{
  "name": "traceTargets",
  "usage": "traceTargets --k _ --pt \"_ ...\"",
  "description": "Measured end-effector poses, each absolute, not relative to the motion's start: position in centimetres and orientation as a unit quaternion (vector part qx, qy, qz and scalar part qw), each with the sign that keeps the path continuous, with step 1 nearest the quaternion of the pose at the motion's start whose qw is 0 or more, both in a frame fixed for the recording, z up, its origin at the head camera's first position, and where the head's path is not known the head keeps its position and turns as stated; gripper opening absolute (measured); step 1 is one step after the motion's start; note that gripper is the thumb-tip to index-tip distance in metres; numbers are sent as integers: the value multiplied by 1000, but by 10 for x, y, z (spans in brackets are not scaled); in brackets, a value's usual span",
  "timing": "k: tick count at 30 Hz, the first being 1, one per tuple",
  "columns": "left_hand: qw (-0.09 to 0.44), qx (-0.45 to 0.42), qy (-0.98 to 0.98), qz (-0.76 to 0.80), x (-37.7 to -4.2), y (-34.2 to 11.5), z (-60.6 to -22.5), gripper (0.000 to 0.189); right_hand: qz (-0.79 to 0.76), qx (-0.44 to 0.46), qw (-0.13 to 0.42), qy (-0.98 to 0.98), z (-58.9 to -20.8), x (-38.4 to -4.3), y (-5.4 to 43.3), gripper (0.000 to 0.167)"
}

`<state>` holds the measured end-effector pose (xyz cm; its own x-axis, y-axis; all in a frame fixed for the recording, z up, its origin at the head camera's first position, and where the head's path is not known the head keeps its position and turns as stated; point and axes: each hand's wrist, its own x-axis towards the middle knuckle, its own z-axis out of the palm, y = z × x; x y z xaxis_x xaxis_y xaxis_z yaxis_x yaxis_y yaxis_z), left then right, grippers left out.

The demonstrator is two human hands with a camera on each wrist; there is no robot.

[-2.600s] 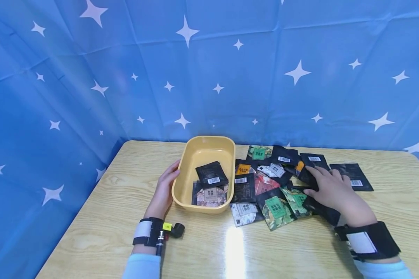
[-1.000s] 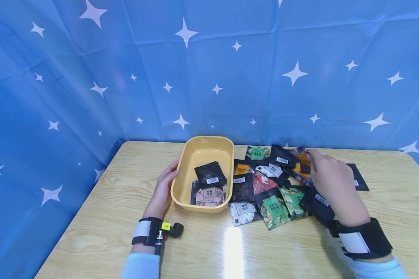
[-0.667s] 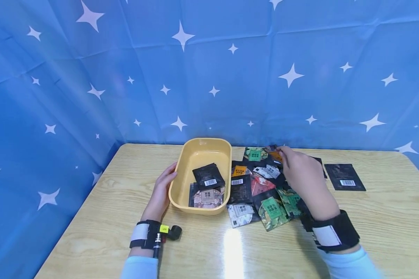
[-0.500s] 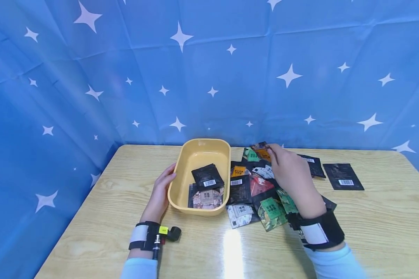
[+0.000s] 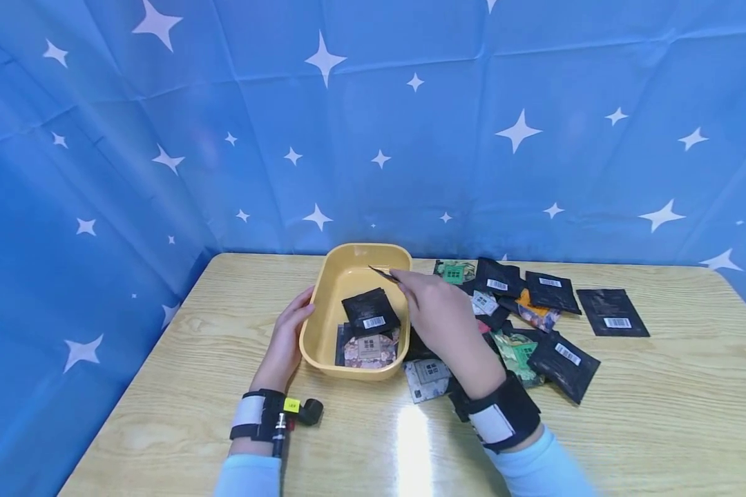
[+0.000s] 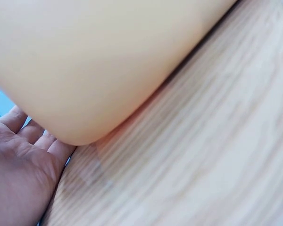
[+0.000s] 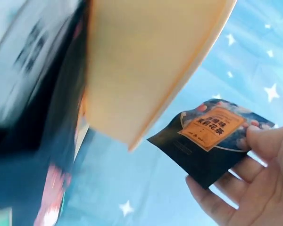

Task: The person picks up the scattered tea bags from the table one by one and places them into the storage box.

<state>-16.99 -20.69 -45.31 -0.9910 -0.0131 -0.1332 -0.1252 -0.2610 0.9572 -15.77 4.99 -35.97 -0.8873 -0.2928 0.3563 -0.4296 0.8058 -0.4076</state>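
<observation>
A yellow plastic bin (image 5: 348,284) stands on the table with several tea sachets inside, a black one (image 5: 367,307) lying over a pink floral one (image 5: 373,353). Against the bin's left side rests my left hand (image 5: 284,339), its fingers extended along the outer wall; the left wrist view shows the palm (image 6: 23,165) beside the bin's corner. My right hand (image 5: 438,310) is over the bin's right rim, pinching a dark tea sachet (image 7: 210,134) by one edge between thumb and fingers. An orange label on a floral print faces the right wrist camera.
Loose tea sachets lie right of the bin: a white floral one (image 5: 427,378), a green one (image 5: 522,353), and several black ones, such as the far right sachet (image 5: 613,312). My right forearm covers part of the pile. A blue star-patterned curtain (image 5: 373,124) hangs behind the table.
My right hand picked the orange-labelled sachet from the pile and carried it left over the bin. My left hand stays against the bin.
</observation>
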Motion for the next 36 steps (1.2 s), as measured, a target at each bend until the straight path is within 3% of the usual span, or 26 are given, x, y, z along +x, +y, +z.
traceTargets --k 10,19,36 --pt "38 -54 615 786 -172 -207 -451 53 257 222 126 -932 -365 -159 21 30" --pt "43 -57 621 781 -170 -208 -450 53 207 279 38 -937 -382 -155 11 42" --pt "44 -65 616 784 -170 -206 -451 53 221 244 50 -943 -371 -160 36 40"
